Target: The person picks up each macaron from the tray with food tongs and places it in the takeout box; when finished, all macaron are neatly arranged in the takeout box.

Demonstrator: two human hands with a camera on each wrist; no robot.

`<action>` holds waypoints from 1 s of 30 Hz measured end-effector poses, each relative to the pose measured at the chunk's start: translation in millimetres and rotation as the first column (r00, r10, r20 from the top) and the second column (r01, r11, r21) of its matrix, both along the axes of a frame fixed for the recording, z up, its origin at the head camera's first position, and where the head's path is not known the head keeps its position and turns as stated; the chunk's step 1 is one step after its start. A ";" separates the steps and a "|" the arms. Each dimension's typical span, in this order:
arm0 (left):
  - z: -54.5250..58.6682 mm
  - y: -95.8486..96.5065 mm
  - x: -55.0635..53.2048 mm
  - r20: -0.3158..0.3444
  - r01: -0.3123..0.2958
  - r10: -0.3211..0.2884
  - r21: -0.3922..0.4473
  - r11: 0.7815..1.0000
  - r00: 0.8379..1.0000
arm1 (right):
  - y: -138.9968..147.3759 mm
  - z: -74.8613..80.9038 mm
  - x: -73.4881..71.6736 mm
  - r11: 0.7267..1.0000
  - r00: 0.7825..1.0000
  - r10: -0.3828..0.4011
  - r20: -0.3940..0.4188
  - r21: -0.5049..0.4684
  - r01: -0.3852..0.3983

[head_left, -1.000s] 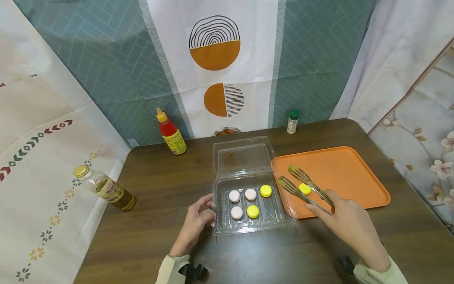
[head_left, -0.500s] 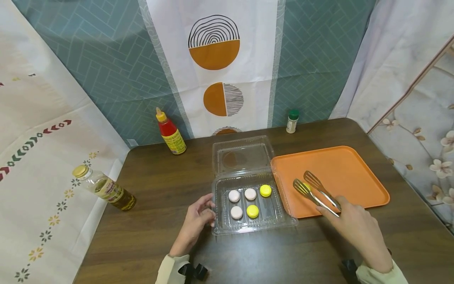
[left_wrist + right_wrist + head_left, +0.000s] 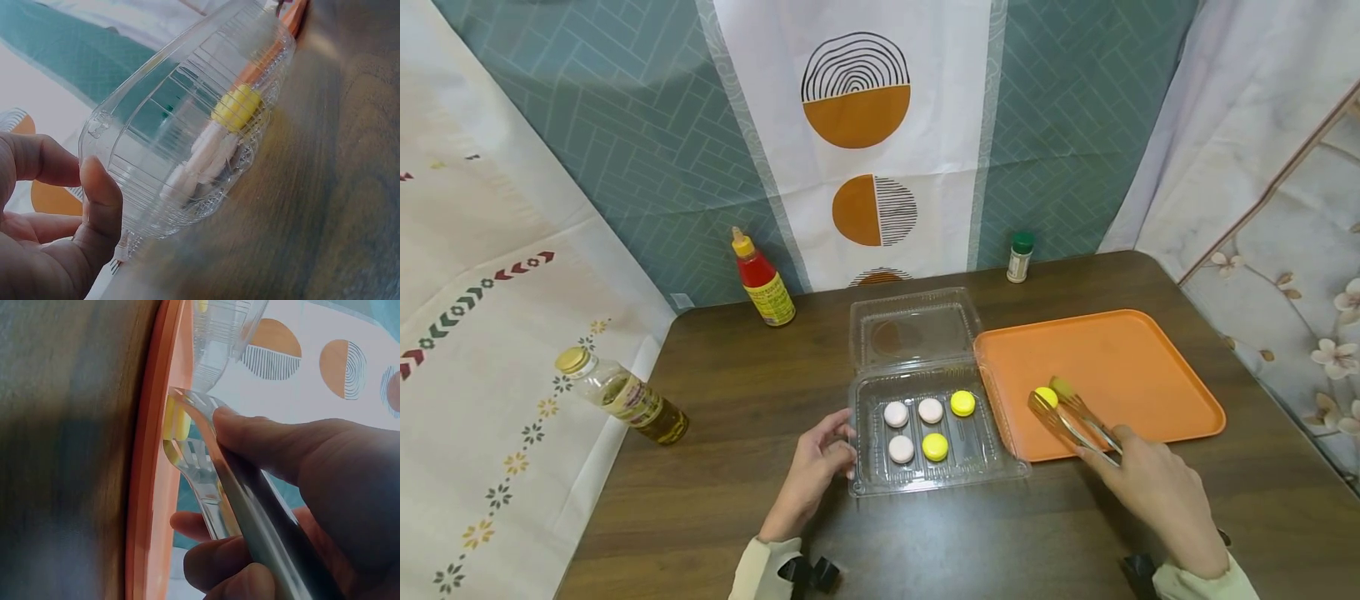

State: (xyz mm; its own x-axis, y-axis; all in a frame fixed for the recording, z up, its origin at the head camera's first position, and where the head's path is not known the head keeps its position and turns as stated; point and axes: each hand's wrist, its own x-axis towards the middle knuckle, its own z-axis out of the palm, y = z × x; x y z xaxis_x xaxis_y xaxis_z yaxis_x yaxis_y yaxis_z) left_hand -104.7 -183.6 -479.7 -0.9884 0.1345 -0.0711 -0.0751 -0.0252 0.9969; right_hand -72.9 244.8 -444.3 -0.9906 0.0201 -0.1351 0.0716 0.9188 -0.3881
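Observation:
My right hand (image 3: pixel 1153 487) grips metal tongs (image 3: pixel 231 487) low over the orange tray (image 3: pixel 1127 350). The slotted tong tips stand on either side of a yellow macaron (image 3: pixel 1047 397) lying on the tray. In the right wrist view that macaron shows between the tips. A clear plastic container (image 3: pixel 992 467) with its lid folded back sits left of the tray, overlapping its edge. Inside are several macarons, pale pink ones (image 3: pixel 901 450) and yellow ones (image 3: pixel 935 447). My left hand (image 3: pixel 816 462) pinches the container's left rim between thumb and fingers, plain in the left wrist view.
Behind the container stands a red sauce bottle (image 3: pixel 766 283) with a yellow cap. An oil bottle (image 3: pixel 625 400) is at the table's left edge. A small green-capped shaker (image 3: pixel 1018 258) stands at the back. Patterned cloths (image 3: pixel 655 158) hang around the brown table (image 3: pixel 700 517).
The tongs have moved right and down to the tray, and their tips have drawn closer together around the yellow macaron. My left hand and the container have stayed in place.

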 end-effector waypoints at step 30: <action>1.3 -0.4 -0.6 0.008 0.002 -0.002 -0.023 1.000 1.000 | -24.3 19.0 4.4 0.992 0.956 0.098 -0.278 -0.046 -0.115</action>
State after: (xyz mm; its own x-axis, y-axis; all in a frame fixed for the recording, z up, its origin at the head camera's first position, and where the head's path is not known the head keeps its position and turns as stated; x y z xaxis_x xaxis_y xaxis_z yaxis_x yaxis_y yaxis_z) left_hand -105.3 -184.0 -478.4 -0.9874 0.1350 -0.0821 -0.0832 -0.0023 0.9965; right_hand -68.5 220.5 -425.3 -0.9856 -0.0876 0.1444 -0.1426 0.8894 -0.4344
